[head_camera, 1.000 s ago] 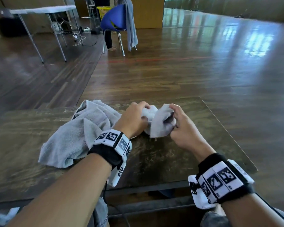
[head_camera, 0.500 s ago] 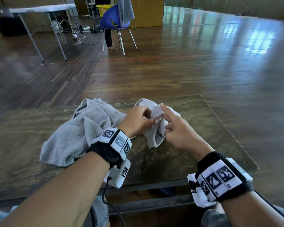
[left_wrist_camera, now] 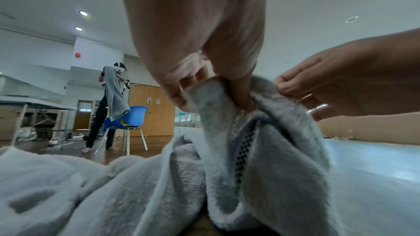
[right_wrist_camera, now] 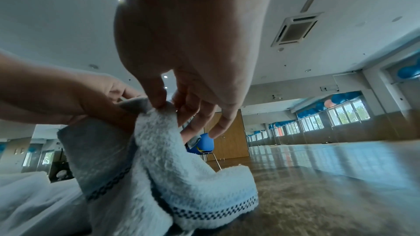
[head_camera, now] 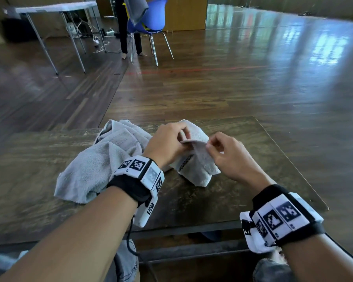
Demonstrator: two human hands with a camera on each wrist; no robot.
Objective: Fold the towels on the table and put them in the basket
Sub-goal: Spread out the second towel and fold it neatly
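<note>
A small white towel [head_camera: 200, 169] [left_wrist_camera: 268, 153] [right_wrist_camera: 181, 177] with a dark checked border hangs bunched above the dark wooden table [head_camera: 222, 196], its lower folds on the tabletop. My left hand [head_camera: 167, 145] [left_wrist_camera: 204, 85] pinches its top edge between thumb and fingers. My right hand [head_camera: 222, 151] [right_wrist_camera: 168, 103] pinches the same edge just to the right, its other fingers loosely spread. A larger grey towel [head_camera: 102, 159] lies crumpled on the table to the left, under my left wrist. No basket is in view.
The table's far edge [head_camera: 192, 123] and right edge [head_camera: 289, 165] are close to the towels. Beyond lie a wooden floor, a blue chair [head_camera: 151, 19], a white folding table [head_camera: 55, 9], and a standing person [left_wrist_camera: 109, 107] holding up a grey cloth.
The small towel was balled between both hands; now its edge is drawn up and both hands pinch it, a short gap between them. The checked border has come into view.
</note>
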